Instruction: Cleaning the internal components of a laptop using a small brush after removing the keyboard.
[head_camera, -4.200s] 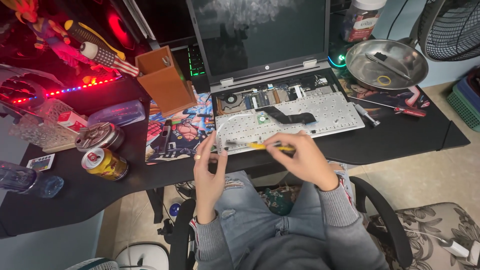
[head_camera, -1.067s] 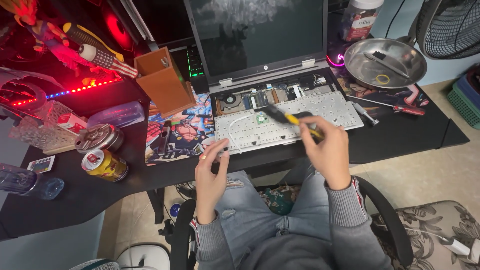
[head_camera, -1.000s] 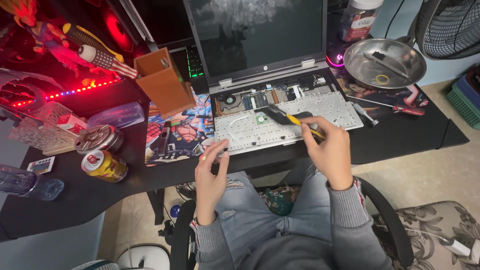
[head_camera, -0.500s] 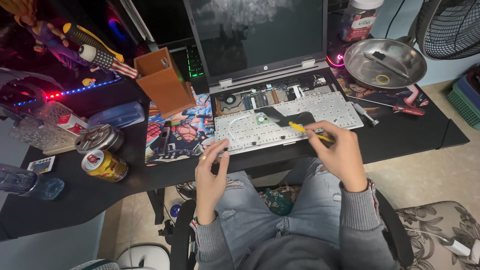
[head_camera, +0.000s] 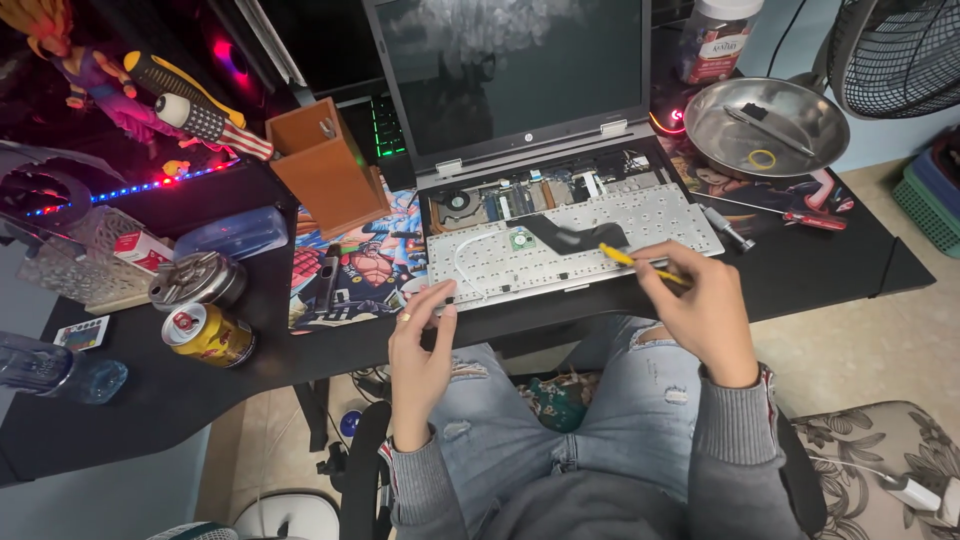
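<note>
On the black desk (head_camera: 820, 270) in front of you sits one opened laptop (head_camera: 520, 130), its single keyboard panel (head_camera: 570, 250) flipped bare side up, long axis running left to right along the desk edge. Your right hand (head_camera: 705, 315) pinches one yellow-handled screwdriver (head_camera: 640, 265) between thumb and fingers; its long axis slants up and to the left, tip aimed at the black ribbon patch (head_camera: 575, 235) on the panel. Your left hand (head_camera: 420, 350) is loosely curled, fingertips touching the panel's near left corner, gripping nothing. To the right you have one round metal bowl (head_camera: 765, 125) and one red-handled screwdriver (head_camera: 790, 212) lying flat. To the left stand two cans (head_camera: 205, 310) and one brown wooden box (head_camera: 325, 165).
</note>
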